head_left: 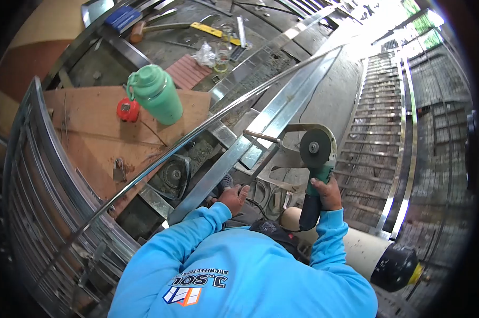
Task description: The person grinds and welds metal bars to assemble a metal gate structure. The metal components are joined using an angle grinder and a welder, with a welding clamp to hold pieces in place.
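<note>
My right hand (327,192) is wrapped round the green and black body of an angle grinder (310,204). The grinder's dark disc (314,148) faces up, beside a curved metal frame (297,127). My left hand (233,200) is near the lower end of a long flat metal bar (218,172), with its visible fingers apart and nothing visible in them; its underside is hidden. A thin rod (263,161) slopes down towards this hand. A dark, ridged object (225,183) lies just beyond it. A second disc tool (173,174) sits left of the bar.
On a brown board (91,148) stand a green bottle (160,98), a red tape measure (127,109) and a padlock (119,169). Metal grilles (374,127) lie right; a curved railing (48,185) stands left. A gas cylinder (361,249) lies near my right arm.
</note>
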Demonstrator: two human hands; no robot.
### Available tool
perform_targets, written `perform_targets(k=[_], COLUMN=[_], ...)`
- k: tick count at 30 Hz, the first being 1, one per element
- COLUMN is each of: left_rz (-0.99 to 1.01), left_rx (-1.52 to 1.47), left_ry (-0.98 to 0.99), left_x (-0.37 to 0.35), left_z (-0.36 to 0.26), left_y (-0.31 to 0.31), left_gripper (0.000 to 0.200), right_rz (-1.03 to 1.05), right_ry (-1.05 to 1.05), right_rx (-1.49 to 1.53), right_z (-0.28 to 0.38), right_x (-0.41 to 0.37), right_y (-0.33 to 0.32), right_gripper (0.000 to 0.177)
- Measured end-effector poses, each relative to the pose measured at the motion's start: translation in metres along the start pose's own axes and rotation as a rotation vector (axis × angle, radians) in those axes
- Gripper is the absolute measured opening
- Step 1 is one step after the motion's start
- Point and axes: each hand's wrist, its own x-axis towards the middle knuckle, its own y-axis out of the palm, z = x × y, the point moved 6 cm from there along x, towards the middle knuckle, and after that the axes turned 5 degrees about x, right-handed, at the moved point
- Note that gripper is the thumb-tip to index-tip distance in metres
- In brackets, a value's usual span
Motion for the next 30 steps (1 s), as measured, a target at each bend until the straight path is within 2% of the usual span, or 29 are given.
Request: perform_targets(k=[2, 5, 7, 9, 11, 14, 17, 19, 21, 23, 26, 29, 30], left_rz=[0.198, 0.185, 0.259, 0.384, 0.559, 0.656, 0.661, 0.300, 0.063, -0.028, -0.123, -0.115, -0.181], left_rx=[-0.006, -0.031, -0.250, -0.489, -0.744, -0.783, -0.662, -0.034, 0.310, 0.373, 0.457, 0.638, 0.697], left_ry=[0.000, 0.038, -0.020, -0.184, -0.457, -0.517, -0.425, 0.118, 0.266, 0.028, 0.127, 0.114, 0.155], left_x=[0.008, 0.025, 0.026, 0.024, 0.005, 0.008, 0.032, 0.078, 0.074, 0.029, 0.019, 0.013, 0.015], left_z=[-0.014, -0.021, -0.035, -0.048, -0.081, -0.082, -0.052, -0.005, -0.017, -0.080, -0.098, -0.103, -0.100], left_y=[-0.002, 0.002, -0.001, -0.006, -0.022, -0.025, -0.019, -0.003, -0.015, -0.061, -0.081, -0.092, -0.094], left_gripper=[0.092, 0.088, 0.072, 0.069, 0.066, 0.065, 0.067, 0.062, 0.052, 0.038, 0.038, 0.036, 0.036], right_rz=[-0.040, -0.076, -0.084, -0.080, -0.101, -0.106, -0.095, -0.093, -0.090, -0.108, -0.125, -0.111, -0.101], right_ry=[-0.007, -0.050, -0.059, -0.041, -0.048, -0.090, -0.093, -0.078, -0.072, -0.084, -0.114, -0.123, -0.120], right_rx=[0.012, 0.024, 0.027, 0.020, 0.006, 0.020, 0.017, -0.005, -0.039, -0.037, -0.050, -0.054, -0.051], right_z=[-0.005, -0.012, -0.014, -0.016, -0.025, -0.021, -0.022, -0.022, -0.014, -0.013, -0.014, -0.013, -0.012], right_x=[-0.003, -0.005, -0.007, -0.010, -0.009, -0.011, -0.008, -0.006, -0.004, 0.000, 0.008, 0.017, 0.020], right_y=[-0.005, -0.012, -0.013, -0.015, -0.021, -0.018, -0.020, -0.021, -0.018, -0.017, -0.016, -0.013, -0.011], right_gripper=[0.057, 0.060, 0.061, 0.063, 0.064, 0.067, 0.070, 0.071, 0.072, 0.072, 0.073, 0.073, 0.073])
